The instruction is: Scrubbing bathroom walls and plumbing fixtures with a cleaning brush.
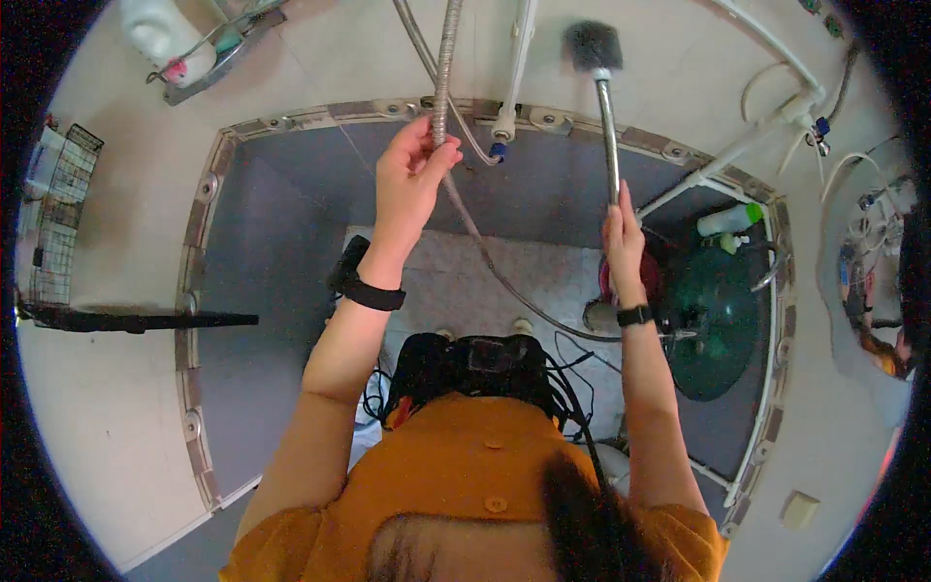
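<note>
My left hand (418, 164) grips a ribbed metal shower hose (446, 58) between thumb and fingers, near the top middle. Below that grip the hose runs down and curves right toward the washbasin. In my right hand (624, 236) is the metal handle of a brush (607, 131). Its dark, slightly blurred bristle head (593, 45) points up and lies at or close to the pale wall; contact cannot be told.
A green glass washbasin (716, 327) stands at the right, with a bottle (727, 220) behind it. White pipes (698, 178) cross the right wall. At the left are a wire rack (69, 196) and a black bar (145, 320); a shelf (225, 62) holds a white jug (164, 40).
</note>
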Action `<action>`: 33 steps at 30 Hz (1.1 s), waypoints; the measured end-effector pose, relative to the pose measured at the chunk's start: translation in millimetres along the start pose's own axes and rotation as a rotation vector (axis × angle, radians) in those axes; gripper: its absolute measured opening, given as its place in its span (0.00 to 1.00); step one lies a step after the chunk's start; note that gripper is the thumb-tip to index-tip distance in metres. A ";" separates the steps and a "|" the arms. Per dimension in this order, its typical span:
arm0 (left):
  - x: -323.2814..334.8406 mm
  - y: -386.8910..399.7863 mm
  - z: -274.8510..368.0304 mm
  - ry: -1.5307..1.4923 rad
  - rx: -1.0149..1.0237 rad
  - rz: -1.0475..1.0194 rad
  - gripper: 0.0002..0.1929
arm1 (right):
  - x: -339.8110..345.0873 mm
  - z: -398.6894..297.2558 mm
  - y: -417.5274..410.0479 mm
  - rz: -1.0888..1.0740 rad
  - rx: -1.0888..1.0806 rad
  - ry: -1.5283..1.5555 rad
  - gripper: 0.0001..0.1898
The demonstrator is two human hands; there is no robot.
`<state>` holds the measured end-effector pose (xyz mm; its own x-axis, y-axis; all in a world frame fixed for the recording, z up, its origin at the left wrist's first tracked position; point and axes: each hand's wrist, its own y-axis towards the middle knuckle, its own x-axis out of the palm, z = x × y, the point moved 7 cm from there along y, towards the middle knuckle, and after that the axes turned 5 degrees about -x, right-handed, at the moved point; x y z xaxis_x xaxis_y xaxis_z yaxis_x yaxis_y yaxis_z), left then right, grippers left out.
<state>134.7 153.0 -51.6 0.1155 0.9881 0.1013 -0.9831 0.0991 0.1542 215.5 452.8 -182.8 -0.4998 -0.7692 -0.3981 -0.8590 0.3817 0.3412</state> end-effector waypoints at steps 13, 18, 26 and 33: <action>12.2 -5.2 -4.0 0.047 -0.018 0.151 0.15 | 30.2 56.3 -41.0 -0.176 -0.073 -0.121 0.22; 22.8 -8.7 -4.9 0.015 -0.034 0.185 0.15 | 25.0 29.1 -5.9 -0.293 0.048 -0.218 0.22; 45.5 3.9 -31.9 0.280 0.015 0.081 0.24 | 6.9 63.6 -50.7 -0.414 0.114 -0.262 0.22; 42.2 -13.0 -89.5 0.423 -0.112 -0.108 0.32 | -70.4 38.8 -60.3 -0.312 -0.014 -0.272 0.20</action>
<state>139.6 204.0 -137.2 0.1725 0.9302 -0.3240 -0.9807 0.1930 0.0318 298.2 503.8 -208.4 -0.2282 -0.6825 -0.6944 -0.9733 0.1428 0.1795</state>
